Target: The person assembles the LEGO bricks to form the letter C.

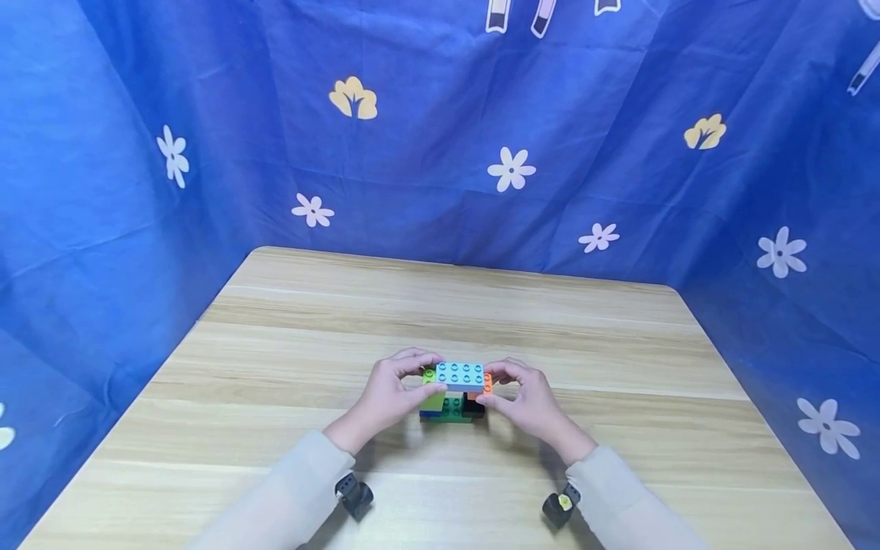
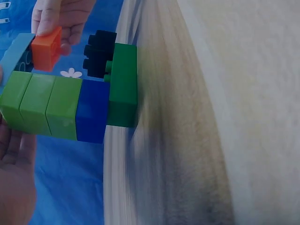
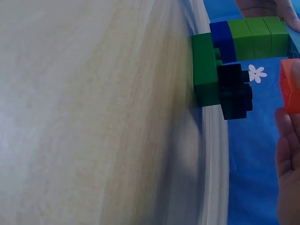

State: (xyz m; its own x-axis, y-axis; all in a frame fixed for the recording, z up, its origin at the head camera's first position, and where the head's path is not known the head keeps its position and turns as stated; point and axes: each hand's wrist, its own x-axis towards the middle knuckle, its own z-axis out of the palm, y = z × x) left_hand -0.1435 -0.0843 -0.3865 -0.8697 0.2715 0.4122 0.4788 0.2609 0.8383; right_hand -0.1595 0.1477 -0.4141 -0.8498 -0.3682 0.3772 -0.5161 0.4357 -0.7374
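Note:
Studded toy bricks form an open frame in the head view. A light blue brick (image 1: 461,374) spans the top, joining a stack of light green bricks (image 2: 40,103) on the left. Below that stack are a dark blue brick (image 2: 92,110) and a green base brick (image 2: 123,86). My left hand (image 1: 388,393) pinches the top left corner, where light green meets light blue. With thumb and finger, my right hand (image 1: 529,401) pinches an orange brick (image 2: 46,48) beneath the light blue brick's right end. A gap separates the orange brick from a black brick (image 3: 233,91) on the base.
The frame stands on a wood-grain table (image 1: 454,313). Blue cloth (image 1: 426,153) with white and yellow flowers hangs behind and at both sides. Each wrist carries a small black camera (image 1: 354,495).

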